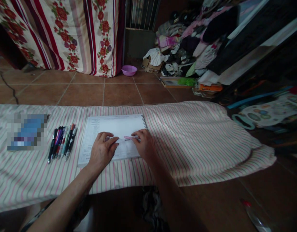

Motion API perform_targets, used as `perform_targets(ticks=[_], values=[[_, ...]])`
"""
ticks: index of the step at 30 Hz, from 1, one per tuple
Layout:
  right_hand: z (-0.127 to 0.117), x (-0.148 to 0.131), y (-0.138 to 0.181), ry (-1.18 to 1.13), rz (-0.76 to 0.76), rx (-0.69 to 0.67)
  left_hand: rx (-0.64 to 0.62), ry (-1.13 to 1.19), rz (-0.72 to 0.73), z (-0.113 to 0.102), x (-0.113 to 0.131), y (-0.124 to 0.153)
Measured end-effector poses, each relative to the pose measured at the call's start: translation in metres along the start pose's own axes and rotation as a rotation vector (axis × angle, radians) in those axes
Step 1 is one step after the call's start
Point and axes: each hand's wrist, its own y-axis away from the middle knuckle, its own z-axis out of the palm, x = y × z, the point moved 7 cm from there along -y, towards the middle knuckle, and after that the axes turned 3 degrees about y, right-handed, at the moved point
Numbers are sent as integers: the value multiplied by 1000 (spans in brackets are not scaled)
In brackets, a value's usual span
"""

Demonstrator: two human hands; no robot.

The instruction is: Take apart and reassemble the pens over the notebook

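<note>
A spiral notebook lies open on a striped cloth spread over the floor. My left hand rests on the lower part of the page, fingers curled and pressing down. My right hand sits at the notebook's right edge, pinching a pink pen that lies across the page. A row of several pens lies on the cloth to the left of the notebook.
A blurred blue item lies at the far left of the cloth. A purple bowl stands on the tiled floor by a floral curtain. Piled clothes and toys crowd the right.
</note>
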Motion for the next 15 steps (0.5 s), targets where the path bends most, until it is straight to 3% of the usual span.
perform_targets(ticks=[15], values=[[0, 4, -2, 90, 17, 11, 6, 25, -11, 4, 2, -3]])
